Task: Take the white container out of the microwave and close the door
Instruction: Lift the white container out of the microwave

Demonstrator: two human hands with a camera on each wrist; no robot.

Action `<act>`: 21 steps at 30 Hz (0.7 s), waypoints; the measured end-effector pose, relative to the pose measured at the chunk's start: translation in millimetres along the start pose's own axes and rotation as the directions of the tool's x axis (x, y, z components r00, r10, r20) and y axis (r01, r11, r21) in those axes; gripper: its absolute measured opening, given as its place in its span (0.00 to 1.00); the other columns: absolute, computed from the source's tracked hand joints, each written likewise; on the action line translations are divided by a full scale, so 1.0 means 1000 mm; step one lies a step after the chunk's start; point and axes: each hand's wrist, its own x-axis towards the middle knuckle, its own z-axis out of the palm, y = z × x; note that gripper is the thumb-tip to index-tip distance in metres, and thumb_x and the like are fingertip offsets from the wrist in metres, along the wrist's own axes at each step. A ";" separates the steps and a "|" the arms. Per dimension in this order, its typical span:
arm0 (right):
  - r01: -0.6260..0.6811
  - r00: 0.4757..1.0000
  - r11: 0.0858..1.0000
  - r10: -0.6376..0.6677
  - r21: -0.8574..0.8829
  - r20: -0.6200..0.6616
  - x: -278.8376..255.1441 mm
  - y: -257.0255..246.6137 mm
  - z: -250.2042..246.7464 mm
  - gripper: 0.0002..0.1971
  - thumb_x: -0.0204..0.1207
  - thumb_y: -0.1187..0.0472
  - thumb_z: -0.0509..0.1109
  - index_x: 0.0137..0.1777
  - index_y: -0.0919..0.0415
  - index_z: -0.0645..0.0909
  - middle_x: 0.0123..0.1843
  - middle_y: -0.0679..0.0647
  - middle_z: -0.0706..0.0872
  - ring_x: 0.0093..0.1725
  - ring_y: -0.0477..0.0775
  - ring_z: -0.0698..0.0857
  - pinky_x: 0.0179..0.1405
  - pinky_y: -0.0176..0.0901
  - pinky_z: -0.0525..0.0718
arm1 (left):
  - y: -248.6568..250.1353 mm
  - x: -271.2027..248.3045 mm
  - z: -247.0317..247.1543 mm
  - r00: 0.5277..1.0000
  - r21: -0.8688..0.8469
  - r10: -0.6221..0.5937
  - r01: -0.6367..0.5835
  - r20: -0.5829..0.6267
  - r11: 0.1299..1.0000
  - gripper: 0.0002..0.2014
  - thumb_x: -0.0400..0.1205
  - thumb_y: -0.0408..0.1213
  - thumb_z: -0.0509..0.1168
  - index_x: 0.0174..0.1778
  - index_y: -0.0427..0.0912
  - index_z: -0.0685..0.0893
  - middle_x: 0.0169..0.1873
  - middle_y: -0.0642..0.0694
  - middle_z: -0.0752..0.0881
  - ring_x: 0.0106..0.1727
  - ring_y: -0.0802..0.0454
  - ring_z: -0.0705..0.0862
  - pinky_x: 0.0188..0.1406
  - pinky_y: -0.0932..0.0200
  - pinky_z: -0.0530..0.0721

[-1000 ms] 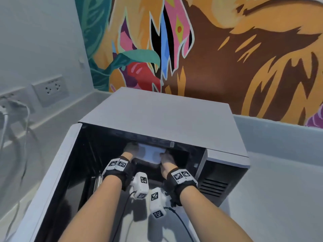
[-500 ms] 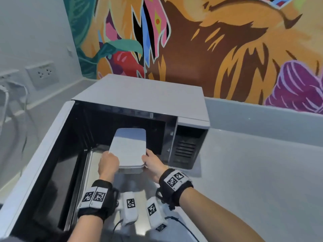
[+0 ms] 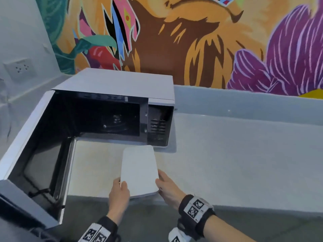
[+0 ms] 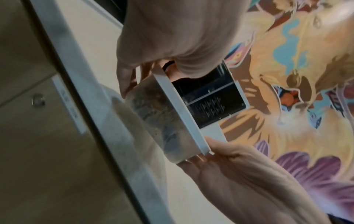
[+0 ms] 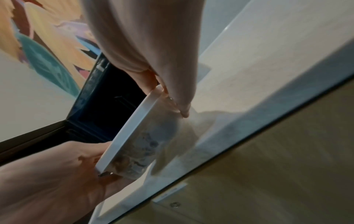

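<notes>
surface (image 3: 244, 154): pale grey, mural wall at far side
microwave (image 3: 122, 84): far left on surface, cavity dark
door (image 3: 26, 137): swung wide open to the left
white container (image 3: 139, 170): out of microwave, just near of its front, white lid on top, held at both near corners
left grip (image 3: 118, 194): fingers curled on container's near-left corner
right grip (image 3: 168, 187): fingers curled on container's near-right corner

White-lidded container (image 3: 139, 170) with clear base, food visible inside, out of the microwave (image 3: 122, 102), above counter edge, microwave cavity dark, door (image 3: 26, 142) swung fully open leftward
</notes>
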 end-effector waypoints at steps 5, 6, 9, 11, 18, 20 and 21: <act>-0.046 0.990 0.998 0.051 0.044 -0.129 -0.051 0.008 -0.056 0.27 0.74 0.65 0.59 0.75 0.58 0.66 0.72 0.52 0.78 0.71 0.53 0.77 0.60 0.38 0.79 | 0.014 -0.031 0.055 0.984 0.030 0.080 -0.085 0.157 0.996 0.18 0.87 0.34 0.50 0.72 0.35 0.72 0.66 0.36 0.82 0.65 0.40 0.79 0.59 0.53 0.76; -0.047 0.987 0.998 0.052 0.038 -0.154 -0.059 0.007 -0.067 0.24 0.77 0.67 0.57 0.74 0.56 0.66 0.70 0.51 0.79 0.70 0.52 0.78 0.55 0.36 0.79 | 0.019 -0.034 0.067 0.979 0.041 0.085 -0.094 0.188 0.995 0.18 0.87 0.35 0.50 0.72 0.36 0.72 0.66 0.37 0.82 0.65 0.40 0.80 0.61 0.53 0.77; -0.090 0.960 0.996 0.083 -0.014 -0.268 -0.071 0.004 -0.101 0.22 0.79 0.70 0.53 0.70 0.51 0.68 0.61 0.48 0.80 0.59 0.50 0.78 0.46 0.38 0.77 | 0.038 -0.041 0.101 0.947 0.070 0.078 -0.104 0.312 0.992 0.20 0.86 0.37 0.50 0.75 0.40 0.70 0.68 0.40 0.81 0.67 0.41 0.80 0.67 0.52 0.77; -0.137 0.926 0.990 0.112 -0.046 -0.360 -0.070 0.003 -0.126 0.24 0.78 0.70 0.52 0.73 0.54 0.68 0.63 0.53 0.81 0.57 0.52 0.78 0.46 0.42 0.78 | 0.052 -0.043 0.121 0.913 0.080 0.071 -0.112 0.402 0.990 0.21 0.86 0.36 0.51 0.76 0.41 0.68 0.70 0.41 0.80 0.69 0.41 0.79 0.69 0.53 0.77; -0.215 0.847 0.975 0.157 -0.058 -0.507 -0.060 -0.016 -0.185 0.27 0.77 0.76 0.47 0.74 0.61 0.69 0.66 0.58 0.79 0.58 0.58 0.77 0.51 0.52 0.83 | 0.083 -0.033 0.165 0.824 0.068 0.020 -0.071 0.567 0.995 0.25 0.77 0.32 0.56 0.72 0.40 0.73 0.64 0.42 0.84 0.64 0.40 0.83 0.69 0.45 0.82; -0.205 0.843 0.978 0.157 -0.037 -0.515 -0.057 -0.019 -0.190 0.28 0.77 0.77 0.48 0.76 0.63 0.68 0.71 0.60 0.78 0.59 0.59 0.77 0.37 0.43 0.81 | 0.084 -0.030 0.171 0.821 0.060 0.031 -0.079 0.570 0.995 0.24 0.76 0.33 0.57 0.71 0.41 0.74 0.63 0.41 0.84 0.63 0.40 0.84 0.67 0.45 0.83; -0.201 0.842 0.979 0.157 -0.029 -0.517 -0.055 -0.019 -0.191 0.27 0.77 0.77 0.48 0.76 0.63 0.68 0.73 0.60 0.77 0.59 0.59 0.76 0.33 0.41 0.79 | 0.085 -0.030 0.171 0.820 0.057 0.036 -0.083 0.572 0.995 0.24 0.77 0.33 0.57 0.71 0.41 0.73 0.63 0.41 0.85 0.63 0.39 0.84 0.66 0.46 0.83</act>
